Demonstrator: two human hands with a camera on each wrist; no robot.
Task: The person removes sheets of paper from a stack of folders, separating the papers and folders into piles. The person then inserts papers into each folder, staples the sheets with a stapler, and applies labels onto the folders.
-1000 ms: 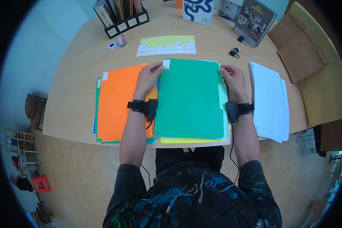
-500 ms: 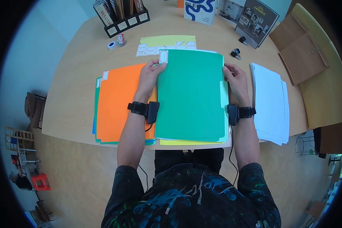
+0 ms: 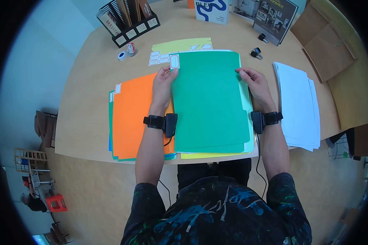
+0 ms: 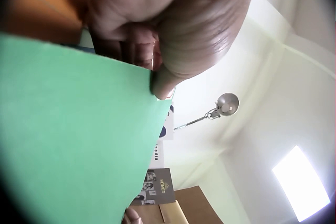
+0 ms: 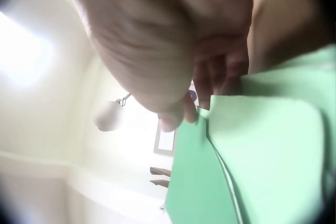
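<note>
A green folder [image 3: 210, 102] with a white label [image 3: 174, 62] at its upper left corner lies in front of the person, its top edge over part of the label sheet. The left hand [image 3: 163, 90] pinches its left edge just below the label, thumb on the front face, as the left wrist view also shows. At the upper right edge the right hand [image 3: 258, 87] pinches the folder between thumb and fingers. Under it a lighter green tabbed folder [image 3: 247, 122] and a yellow one [image 3: 216, 155] stick out. Orange folders [image 3: 133, 118] lie to the left, partly behind the left forearm.
White papers [image 3: 299, 106] are stacked at the right. Farther back are a label sheet [image 3: 159, 57], a tape roll [image 3: 122, 56], a small red-and-white box [image 3: 131, 49], black clips [image 3: 256, 53], a black book rack [image 3: 135, 30], standing books [image 3: 274, 18] and brown envelopes [image 3: 329, 51].
Both hands have raised the green folder's top edge away from the body, so it now covers part of the label sheet. The camera view has shifted slightly.
</note>
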